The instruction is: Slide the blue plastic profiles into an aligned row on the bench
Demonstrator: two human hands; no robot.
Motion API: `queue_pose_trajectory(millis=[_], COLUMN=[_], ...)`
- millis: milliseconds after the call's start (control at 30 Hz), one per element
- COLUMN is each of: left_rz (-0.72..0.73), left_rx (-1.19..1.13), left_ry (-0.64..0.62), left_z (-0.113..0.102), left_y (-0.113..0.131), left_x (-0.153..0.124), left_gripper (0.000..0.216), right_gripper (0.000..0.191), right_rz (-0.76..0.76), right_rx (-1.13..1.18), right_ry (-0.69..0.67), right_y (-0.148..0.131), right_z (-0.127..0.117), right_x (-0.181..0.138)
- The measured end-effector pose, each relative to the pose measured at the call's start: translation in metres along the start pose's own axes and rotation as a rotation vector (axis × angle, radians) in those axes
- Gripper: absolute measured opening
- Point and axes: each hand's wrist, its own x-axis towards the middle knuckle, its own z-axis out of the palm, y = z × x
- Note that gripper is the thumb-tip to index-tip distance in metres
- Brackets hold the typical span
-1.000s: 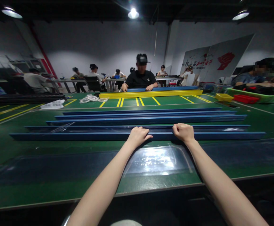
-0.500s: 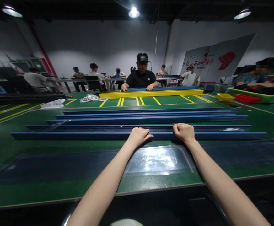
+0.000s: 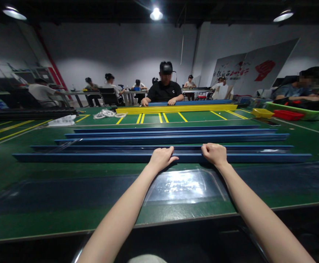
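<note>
A long blue U-shaped channel (image 3: 93, 157) lies across the green table in front of me. My left hand (image 3: 161, 157) curls over its near wall, fingers on the far side and thumb toward me. To the right, my right hand (image 3: 215, 153) is closed like a fist over the same channel; its fingertips are hidden. Clear plastic film shows inside the channel, with a loose end at the left (image 3: 67, 145). Nearer to me, a wide transparent sheet (image 3: 179, 186) lies flat under my forearms and reflects the lamp.
More blue channels (image 3: 175, 138) lie parallel just beyond. Across the table a co-worker in black (image 3: 163, 91) handles a blue strip behind a yellow channel (image 3: 175, 109). White coiled tubing (image 3: 104, 114) lies left; yellow (image 3: 262, 113), red (image 3: 288, 115) and green bins (image 3: 310, 114) stand right.
The index finger of my left hand has lifted slightly. The co-worker's hand across the table has shifted a little. The channels stay where they were.
</note>
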Motion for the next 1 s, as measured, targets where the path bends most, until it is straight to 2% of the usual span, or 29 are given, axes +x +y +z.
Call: queue_pose_trajectory(millis=[267, 800, 1000], left_rz=[-0.031, 0.015, 0.027], left_rx=[-0.07, -0.054, -0.028], left_ry=[-0.001, 0.04, 0.021], left_z=[-0.0009, 0.0036, 0.0029], left_y=[-0.0007, -0.0006, 0.0001], left_x=[-0.0001, 0.0001, -0.0007], left_gripper=[0.036, 0.031, 0.031], right_gripper=[0.043, 0.042, 0.044], right_rz=[0.019, 0.028, -0.055], right_rx=[-0.009, -0.014, -0.001], right_ry=[-0.021, -0.036, -0.019], right_y=[-0.0009, -0.0012, -0.0004], right_z=[-0.0004, -0.0011, -0.002], right_x=[0.0003, 0.001, 0.0001])
